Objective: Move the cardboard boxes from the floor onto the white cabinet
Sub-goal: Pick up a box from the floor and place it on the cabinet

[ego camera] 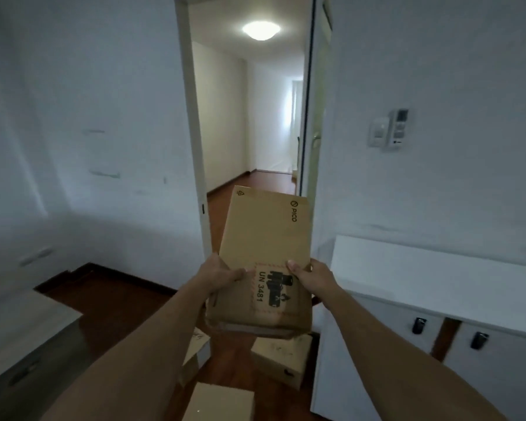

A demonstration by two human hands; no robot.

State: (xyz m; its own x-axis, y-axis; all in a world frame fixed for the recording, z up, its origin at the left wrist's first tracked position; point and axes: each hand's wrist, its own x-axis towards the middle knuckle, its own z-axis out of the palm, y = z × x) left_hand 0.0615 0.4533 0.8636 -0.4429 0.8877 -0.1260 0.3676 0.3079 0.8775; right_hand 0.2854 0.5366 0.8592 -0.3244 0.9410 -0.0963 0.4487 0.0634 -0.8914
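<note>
**Box held up in both hands**

Up in the air, in front of an open doorway (249,117), a brown cardboard box (264,262) is held by two bare hands. It is off the floor (110,311) and not on anything. The white cabinet (438,299) stands just to the right of it, with a flat white top surface and two dark handles (419,325) on its front.

The box is the big flat kind, tilted so its top faces the camera. The left hand (217,273) grips its left edge and the right hand (308,276) grips its right edge, both near the end closest to the person. Each thumb presses on the top face.

The box has black print on it: "PICO" near the far corner, and "UN 3481" beside a dark picture inside a red dashed frame, between the two hands.

Down on the wooden floor, under the arms, lie three more cardboard boxes (281,360), close together beside the cabinet.
</note>
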